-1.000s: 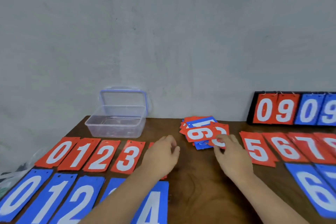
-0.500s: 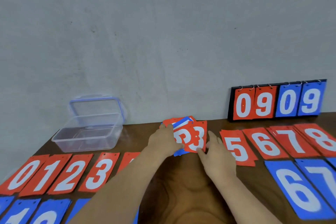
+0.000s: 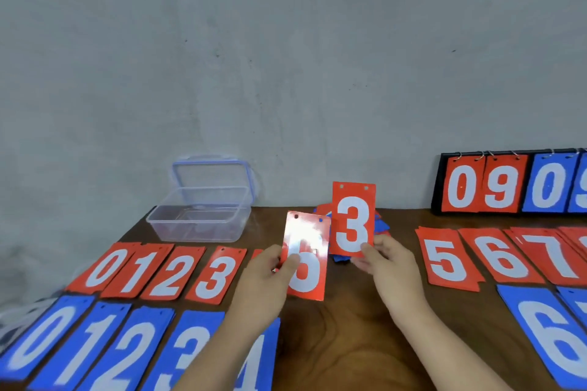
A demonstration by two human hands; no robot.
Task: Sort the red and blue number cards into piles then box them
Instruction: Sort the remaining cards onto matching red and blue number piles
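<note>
Now lifted: left hand [image 3: 263,282] grips red card [image 3: 309,276], right hand [image 3: 392,267] red 3 [image 3: 352,219].

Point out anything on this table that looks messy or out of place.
Only the mixed heap of red and blue cards at the far middle of the table, behind the red 3 card in the right hand: it lies jumbled, while the other cards sit in orderly numbered rows.
</note>
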